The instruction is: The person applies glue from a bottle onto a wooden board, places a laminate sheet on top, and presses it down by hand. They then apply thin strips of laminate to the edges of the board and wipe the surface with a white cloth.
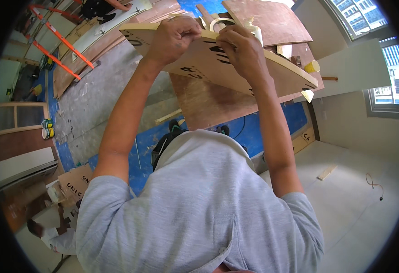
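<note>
Gripping a broad, flat brown wooden panel with black lettering (188, 59), a worker in a grey shirt (176, 182) tilts it at the upper centre of the frame, over a reddish-brown wooden desk (217, 111). The left hand (174, 38) and right hand (242, 50) sit apart along its pale upper edge, a spacing that likely steadies the panel against twisting. Fingers on both hands are curled and appear to pinch that edge against the thumbs. The lettered face leans toward the worker; whether the panel's lower edge rests on the desk cannot be told. Beyond it stand a cream-white plastic bottle (256, 34) and, at upper right, a round yellow container (312, 67), both perhaps placed within reach. Blue sheeting (156, 145) covers part of the floor, presumably as protection.
</note>
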### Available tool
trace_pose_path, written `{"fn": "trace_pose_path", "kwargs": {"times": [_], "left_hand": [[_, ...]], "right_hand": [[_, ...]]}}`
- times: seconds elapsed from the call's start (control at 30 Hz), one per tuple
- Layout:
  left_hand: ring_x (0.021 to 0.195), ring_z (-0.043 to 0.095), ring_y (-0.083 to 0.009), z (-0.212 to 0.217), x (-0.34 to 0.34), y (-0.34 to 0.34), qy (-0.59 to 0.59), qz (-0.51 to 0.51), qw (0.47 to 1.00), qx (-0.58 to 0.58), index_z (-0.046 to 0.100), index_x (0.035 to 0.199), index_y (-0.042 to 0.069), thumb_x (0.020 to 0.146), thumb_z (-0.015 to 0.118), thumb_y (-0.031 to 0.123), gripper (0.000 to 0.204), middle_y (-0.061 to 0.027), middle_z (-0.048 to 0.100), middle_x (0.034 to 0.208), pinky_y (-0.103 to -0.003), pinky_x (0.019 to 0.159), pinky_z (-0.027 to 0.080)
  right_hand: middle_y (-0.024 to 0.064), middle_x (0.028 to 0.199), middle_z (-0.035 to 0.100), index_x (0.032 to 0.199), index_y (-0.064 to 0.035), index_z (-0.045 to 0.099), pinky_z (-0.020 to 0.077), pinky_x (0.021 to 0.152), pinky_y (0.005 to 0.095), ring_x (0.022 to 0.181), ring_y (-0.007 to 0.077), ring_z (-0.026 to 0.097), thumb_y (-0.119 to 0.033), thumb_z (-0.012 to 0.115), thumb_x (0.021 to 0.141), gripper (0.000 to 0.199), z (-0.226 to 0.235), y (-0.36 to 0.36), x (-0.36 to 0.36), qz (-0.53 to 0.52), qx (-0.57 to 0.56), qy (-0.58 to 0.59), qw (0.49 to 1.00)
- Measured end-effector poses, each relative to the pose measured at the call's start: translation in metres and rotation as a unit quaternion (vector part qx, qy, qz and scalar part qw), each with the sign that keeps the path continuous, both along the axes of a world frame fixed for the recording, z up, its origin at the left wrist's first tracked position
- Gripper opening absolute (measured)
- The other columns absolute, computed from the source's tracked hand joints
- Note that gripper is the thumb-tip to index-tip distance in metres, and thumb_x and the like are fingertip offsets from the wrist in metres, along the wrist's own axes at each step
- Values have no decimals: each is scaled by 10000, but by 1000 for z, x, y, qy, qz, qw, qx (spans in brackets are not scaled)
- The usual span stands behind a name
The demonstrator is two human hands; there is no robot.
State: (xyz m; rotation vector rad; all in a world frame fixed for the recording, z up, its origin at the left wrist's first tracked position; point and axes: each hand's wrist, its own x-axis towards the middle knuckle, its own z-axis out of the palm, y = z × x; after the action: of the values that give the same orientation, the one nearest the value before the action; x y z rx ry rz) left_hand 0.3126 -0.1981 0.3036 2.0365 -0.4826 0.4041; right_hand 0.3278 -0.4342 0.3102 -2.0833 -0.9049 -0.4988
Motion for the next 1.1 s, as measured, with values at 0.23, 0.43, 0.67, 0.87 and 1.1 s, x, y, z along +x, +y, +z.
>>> {"fn": "trace_pose_path", "kwargs": {"times": [0.23, 0.43, 0.67, 0.87, 1.1], "left_hand": [[1145, 679, -286, 23, -6, -6, -120, -18, 985, 124, 744, 990, 32, 823, 776, -7, 174, -79, 750, 1123, -394, 1020, 501], [1063, 699, -292, -7, -3, -15, -221, 9, 963, 152, 719, 978, 47, 815, 785, 5, 181, -84, 755, 1098, -392, 954, 488], [1064, 706, -276, -7, 5, -18, -180, -23, 975, 127, 709, 968, 46, 837, 770, 7, 150, -99, 756, 1107, -394, 938, 477], [1081, 703, -286, -4, -3, -21, -171, -18, 976, 132, 692, 964, 23, 856, 774, -22, 143, -133, 752, 1131, -409, 934, 504], [1067, 706, -294, -10, 0, -26, -146, -19, 986, 79, 684, 959, 8, 821, 792, -57, 186, -131, 757, 1108, -389, 953, 520]], "right_hand": [[69, 1021, 700, 919, -73, 711, 530, 819, 431, 939, 333, 673, -57, 736, 849, 76, -5, 4, -8, -26, 1, -42, 999], [59, 1026, 709, 917, -81, 718, 513, 838, 452, 928, 337, 669, -81, 729, 819, 98, -6, 3, -7, -31, -15, -65, 997], [72, 1101, 728, 1011, -99, 741, 543, 881, 436, 953, 327, 708, -57, 685, 837, 187, -4, -35, -2, 2, -59, -44, 997], [11, 1257, 691, 1230, -160, 707, 438, 1050, 445, 1203, 200, 634, -127, 650, 853, 383, -22, -32, -25, -121, -125, -147, 974], [-4, 1352, 651, 1272, -165, 699, 364, 1152, 485, 1255, 240, 599, -150, 608, 891, 392, -34, -44, -29, -131, -105, -166, 972]]}}
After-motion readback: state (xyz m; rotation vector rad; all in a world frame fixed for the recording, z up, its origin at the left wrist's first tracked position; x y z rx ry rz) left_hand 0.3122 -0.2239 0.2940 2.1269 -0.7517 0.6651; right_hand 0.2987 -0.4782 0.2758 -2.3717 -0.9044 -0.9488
